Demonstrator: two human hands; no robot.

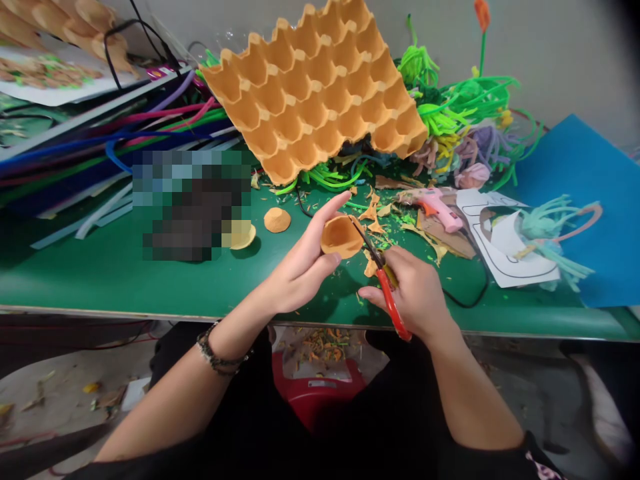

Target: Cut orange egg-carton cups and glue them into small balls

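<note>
Head view: the left hand [300, 267] is pinching a cut egg-carton cup [341, 236] between thumb and fingers [327, 207], above the green surface [100, 267]. The right hand [417, 293] is gripping red-handled scissors [387, 293], blades entering the cup rim just beside the left fingertips, possibly nicking them.

Both forearms are reaching up from the bottom of the frame, the left hand [300, 267] pinching at centre, the right hand [417, 293] curling closed beside it.

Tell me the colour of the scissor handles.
Red, seen in the head view: scissors in the right hand.
</note>
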